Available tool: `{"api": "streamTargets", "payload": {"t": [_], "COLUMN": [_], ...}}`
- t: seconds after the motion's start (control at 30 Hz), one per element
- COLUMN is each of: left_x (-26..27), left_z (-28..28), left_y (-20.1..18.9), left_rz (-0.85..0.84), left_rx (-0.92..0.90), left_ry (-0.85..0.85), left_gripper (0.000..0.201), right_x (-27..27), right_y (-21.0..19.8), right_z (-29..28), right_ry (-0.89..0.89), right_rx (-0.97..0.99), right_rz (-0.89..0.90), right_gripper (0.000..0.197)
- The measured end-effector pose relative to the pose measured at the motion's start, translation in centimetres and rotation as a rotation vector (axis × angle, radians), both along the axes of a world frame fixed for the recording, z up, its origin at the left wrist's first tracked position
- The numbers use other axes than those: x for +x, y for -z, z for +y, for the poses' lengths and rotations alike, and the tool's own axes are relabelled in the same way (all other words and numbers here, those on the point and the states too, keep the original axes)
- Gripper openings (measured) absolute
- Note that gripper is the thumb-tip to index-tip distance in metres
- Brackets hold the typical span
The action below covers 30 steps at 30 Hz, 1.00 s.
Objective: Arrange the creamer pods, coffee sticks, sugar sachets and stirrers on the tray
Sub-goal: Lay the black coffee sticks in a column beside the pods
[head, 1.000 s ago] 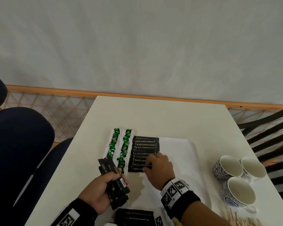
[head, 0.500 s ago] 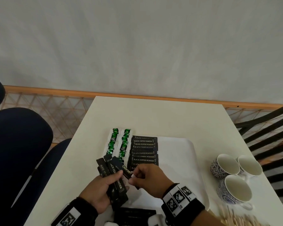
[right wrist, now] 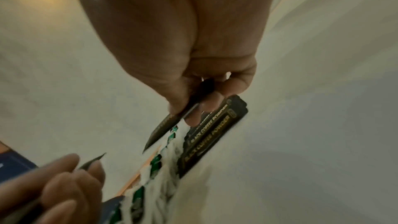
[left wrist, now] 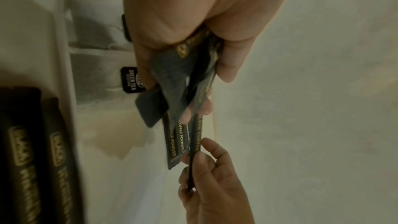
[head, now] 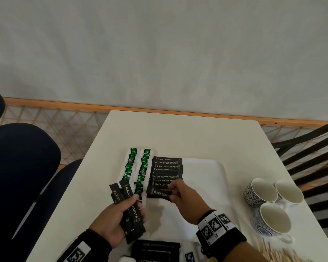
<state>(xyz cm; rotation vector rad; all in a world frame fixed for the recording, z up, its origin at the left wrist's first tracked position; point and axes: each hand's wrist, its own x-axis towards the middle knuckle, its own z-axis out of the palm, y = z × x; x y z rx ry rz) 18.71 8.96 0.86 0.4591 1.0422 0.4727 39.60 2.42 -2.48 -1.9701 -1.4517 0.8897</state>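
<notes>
The right hand pinches one flat black coffee stick by its right end, long axis running left–right, just at the near end of the overlapping row of black coffee sticks on the white plastic tray. The left hand grips a fan of spare black sticks beside it — farther from the row.

Coffee stick between right-hand fingertips.

Black cuffs are worn on both wrists. White bands printed with black square marker patterns are strapped around the left wrist and the right wrist. Both hands are bare.
</notes>
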Motion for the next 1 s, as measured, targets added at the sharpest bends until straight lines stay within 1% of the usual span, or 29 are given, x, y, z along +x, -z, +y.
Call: {"api": "streamTargets", "payload": {"t": [0.07, 0.17, 0.23, 0.3, 0.37, 0.6, 0.8, 0.9, 0.97, 1.0], "left_x": [0.0, 0.0, 0.0, 0.0, -0.2, -0.6, -0.2, -0.1, 0.0, 0.0], "left_z": [0.1, 0.1, 0.1, 0.0, 0.0, 0.1, 0.0, -0.1, -0.1, -0.2], "left_y": [0.1, 0.2, 0.2, 0.1, 0.2, 0.6, 0.1, -0.1, -0.3, -0.3], "left_rz": [-0.005, -0.022, -0.027, -0.018, -0.012, 0.013, 0.057, 0.047, 0.060, 0.069], "left_rx": [-0.027, -0.037, -0.032, -0.026, -0.013, 0.018, 0.031, 0.064, 0.088, 0.099], "left_ry": [-0.014, -0.030, -0.029, -0.026, -0.022, -0.009, 0.042, 0.048, 0.056, 0.063], "left_gripper": [0.022, 0.028, 0.025, 0.018, 0.016, 0.023, 0.022, 0.023, 0.022, 0.023], "right_x": [0.4, 0.1, -0.4, -0.7, -1.0, -1.2, -1.6, -1.9, -1.9, -2.0], "right_y": [0.9, 2.2, 2.4, 2.5, 2.6, 2.6, 2.9, 2.9, 2.3, 1.7], "right_z": [0.1, 0.4, 0.5, 0.7, 0.9, 1.3, 1.4, 1.3, 1.2, 1.1], "right_ry": [0.024, 0.033, 0.042, 0.048, 0.052, 0.039, 0.059, 0.083, 0.058, 0.042], "right_rx": [-0.041, -0.083, -0.087, -0.063, -0.044, -0.009, 0.056, 0.088, 0.101, 0.125], "right_rz": [-0.093, -0.198, -0.232, -0.274, -0.323, -0.464, -0.577, -0.572, -0.473, -0.367], "right_gripper": [0.014, 0.010, 0.010, 0.010, 0.010, 0.015, 0.017, 0.019, 0.019, 0.018]}}
